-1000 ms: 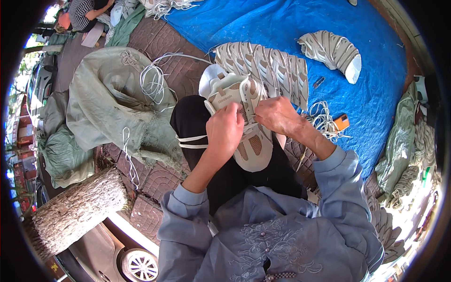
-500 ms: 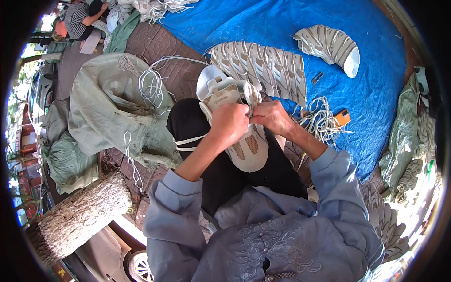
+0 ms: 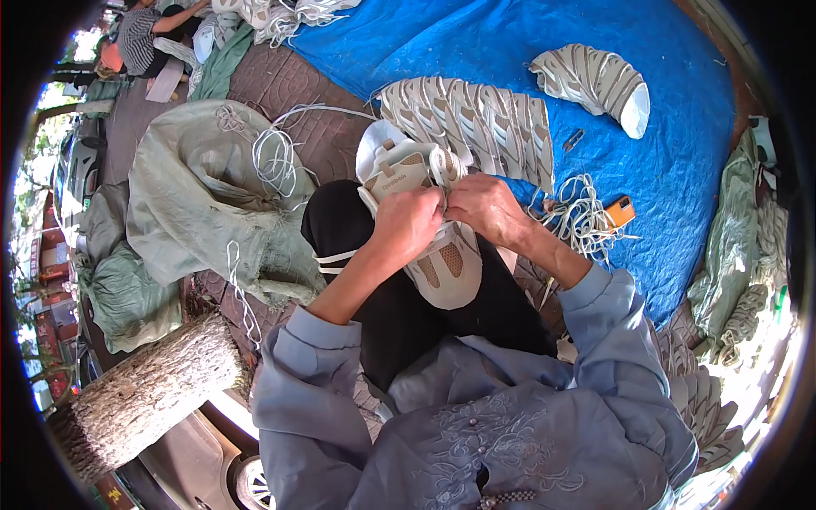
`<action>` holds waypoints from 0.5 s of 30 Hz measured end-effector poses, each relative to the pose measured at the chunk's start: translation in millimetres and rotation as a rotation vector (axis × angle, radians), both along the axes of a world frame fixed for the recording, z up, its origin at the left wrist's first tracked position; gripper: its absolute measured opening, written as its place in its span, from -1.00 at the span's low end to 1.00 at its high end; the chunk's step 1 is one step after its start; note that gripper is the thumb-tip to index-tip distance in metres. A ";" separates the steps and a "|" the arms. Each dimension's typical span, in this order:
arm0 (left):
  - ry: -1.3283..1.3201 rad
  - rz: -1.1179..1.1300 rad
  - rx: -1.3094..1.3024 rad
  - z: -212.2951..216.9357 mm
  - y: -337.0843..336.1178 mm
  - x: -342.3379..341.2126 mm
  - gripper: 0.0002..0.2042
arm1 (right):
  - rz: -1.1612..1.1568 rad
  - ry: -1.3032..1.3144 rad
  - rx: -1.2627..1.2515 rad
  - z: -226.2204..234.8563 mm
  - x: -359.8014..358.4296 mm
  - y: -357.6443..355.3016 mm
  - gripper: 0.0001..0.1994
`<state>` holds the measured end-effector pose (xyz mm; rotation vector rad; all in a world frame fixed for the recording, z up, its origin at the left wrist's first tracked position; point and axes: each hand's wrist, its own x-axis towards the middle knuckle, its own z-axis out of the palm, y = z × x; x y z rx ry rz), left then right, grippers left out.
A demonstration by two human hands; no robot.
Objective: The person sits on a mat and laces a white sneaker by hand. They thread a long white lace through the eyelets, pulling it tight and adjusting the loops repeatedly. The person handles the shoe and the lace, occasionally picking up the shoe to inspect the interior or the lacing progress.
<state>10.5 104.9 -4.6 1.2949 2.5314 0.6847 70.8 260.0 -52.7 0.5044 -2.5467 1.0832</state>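
A beige and white shoe upper (image 3: 448, 276) with tan mesh lies across my black-clad knees, its toe toward me. My left hand (image 3: 410, 223) is closed over the lacing area at its middle, fingertips pinched together. What they pinch is hidden behind the knuckles. Close against it, my right hand (image 3: 487, 206) grips the right-hand eyelet edge of the upper between thumb and fingers. The fingertips of both hands nearly meet. Above them the tongue (image 3: 399, 177) stands up from the upper. A white band (image 3: 333, 259) circles my left knee.
Nested shoe uppers (image 3: 476, 127) form a row beyond my hands, with another stack (image 3: 592, 85) on the blue tarp (image 3: 671, 170). White laces (image 3: 581, 223) lie beside an orange phone (image 3: 621, 212). A pale sack (image 3: 183, 195) and a log (image 3: 157, 391) are left; another person (image 3: 140, 42) sits far left.
My right hand has shifted slightly left and up, closer to my left hand. The left hand has drawn back slightly toward the left. The upper stays on my knees.
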 end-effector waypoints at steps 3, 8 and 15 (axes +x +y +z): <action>0.073 0.018 -0.062 6.6 -8.0 1.7 -0.95 | 0.023 -0.102 -0.136 10.2 0.0 1.4 -0.88; -0.921 0.476 0.344 50.6 -66.2 -14.1 -0.90 | -0.045 -0.362 -0.431 19.0 3.7 3.9 -0.88; -1.366 0.522 1.048 62.8 -81.7 43.1 -0.91 | 0.099 -0.114 -0.155 60.3 12.7 -61.0 -0.85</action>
